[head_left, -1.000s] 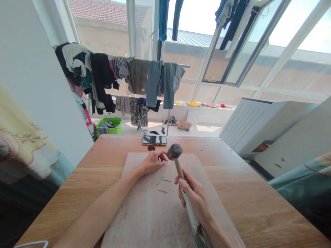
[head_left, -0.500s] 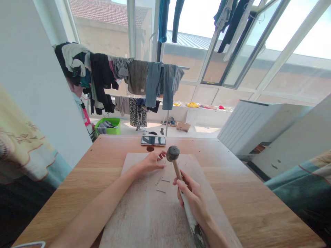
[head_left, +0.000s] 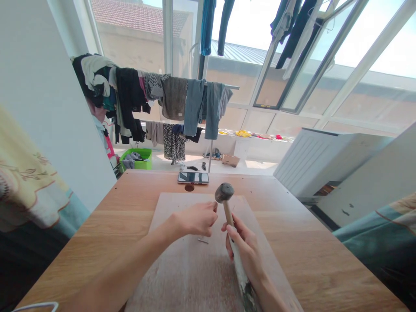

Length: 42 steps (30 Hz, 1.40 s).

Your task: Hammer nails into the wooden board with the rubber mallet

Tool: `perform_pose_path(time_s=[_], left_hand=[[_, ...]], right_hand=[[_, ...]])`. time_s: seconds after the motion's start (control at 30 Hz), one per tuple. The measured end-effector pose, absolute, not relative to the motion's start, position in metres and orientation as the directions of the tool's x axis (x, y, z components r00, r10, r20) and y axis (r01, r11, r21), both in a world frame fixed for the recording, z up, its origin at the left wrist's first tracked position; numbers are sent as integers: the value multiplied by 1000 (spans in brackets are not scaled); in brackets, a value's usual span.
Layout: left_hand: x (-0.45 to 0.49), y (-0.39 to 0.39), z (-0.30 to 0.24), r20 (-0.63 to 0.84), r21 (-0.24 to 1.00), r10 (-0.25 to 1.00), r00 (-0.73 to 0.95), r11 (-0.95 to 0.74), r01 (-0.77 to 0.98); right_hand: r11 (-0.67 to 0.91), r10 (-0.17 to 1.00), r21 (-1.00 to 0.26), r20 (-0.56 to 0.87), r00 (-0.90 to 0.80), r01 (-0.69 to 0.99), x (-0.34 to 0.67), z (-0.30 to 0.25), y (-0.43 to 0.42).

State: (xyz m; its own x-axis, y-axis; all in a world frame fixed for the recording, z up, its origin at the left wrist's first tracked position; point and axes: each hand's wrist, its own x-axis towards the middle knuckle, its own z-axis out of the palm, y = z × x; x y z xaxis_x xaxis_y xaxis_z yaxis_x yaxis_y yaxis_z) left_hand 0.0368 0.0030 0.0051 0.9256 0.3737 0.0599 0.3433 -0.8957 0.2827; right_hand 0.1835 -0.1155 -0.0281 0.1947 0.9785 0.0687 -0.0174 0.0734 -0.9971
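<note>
My right hand (head_left: 244, 239) is wrapped round the wooden handle of a hammer (head_left: 224, 193), whose grey rounded head points up and away from me above the board. Its long handle is pale at the top, with dark worn patches lower down. Beside the hammer head, my left hand (head_left: 200, 219) hovers over the board with its fingers curled in; what they pinch, if anything, is hidden. One loose nail (head_left: 203, 241) lies on the pale wooden board (head_left: 182, 273) just below the left hand. A thin nail (head_left: 233, 208) shows at the board's upper right.
The board rests on a wooden table (head_left: 312, 247). A phone (head_left: 193, 177) lies near its far edge, behind a round hole (head_left: 189, 187). Beyond stand a drying rack with clothes (head_left: 173, 97) and a green basket (head_left: 143, 164). A white cabinet (head_left: 321, 160) is at the right.
My left hand has moved right and slightly toward me, its fingers now curled, covering where two loose nails lay. The hammer has shifted slightly right in my right hand.
</note>
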Motion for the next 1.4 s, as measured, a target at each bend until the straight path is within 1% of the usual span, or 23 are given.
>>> perform_pose_path(time_s=[0.03, 0.1, 0.2, 0.27, 0.3, 0.37, 0.5, 0.8, 1.0, 1.23, 1.4], left_hand=[[33, 8, 7, 53, 305, 393, 918, -881, 360], [23, 21, 12, 70, 403, 448, 891, -830, 386], [7, 47, 8, 170, 630, 566, 806, -692, 353], [0, 62, -2, 194, 764, 642, 742, -573, 296], [-3, 68, -8, 187, 807, 671, 718, -521, 277], [-5, 75, -19, 162, 853, 702, 693, -453, 260], [-3, 75, -31, 155, 867, 720, 676, -427, 256], [-3, 72, -32, 159, 867, 733, 661, -424, 262], [-3, 70, -32, 167, 852, 722, 671, -449, 271], [-3, 74, -39, 123, 900, 707, 696, -376, 222], [-3, 76, -42, 129, 904, 698, 705, -375, 206]], right_hand=[[71, 978, -997, 67, 196, -17, 183, -28, -116], [71, 976, -997, 66, 208, -16, 183, -28, -116], [67, 976, -998, 61, 208, -20, 182, -28, -117], [56, 977, -998, 50, 206, -25, 182, -28, -117], [51, 977, -998, 45, 206, -23, 182, -28, -117], [50, 978, -999, 46, 205, -14, 182, -27, -117], [57, 980, -998, 54, 190, -9, 181, -26, -117], [68, 983, -997, 60, 172, -42, 180, -31, -117], [32, 991, -999, 27, 129, -39, 174, -27, -116], [60, 995, -997, 57, 76, -40, 169, -27, -115], [87, 995, -996, 85, 56, -28, 163, -25, -112]])
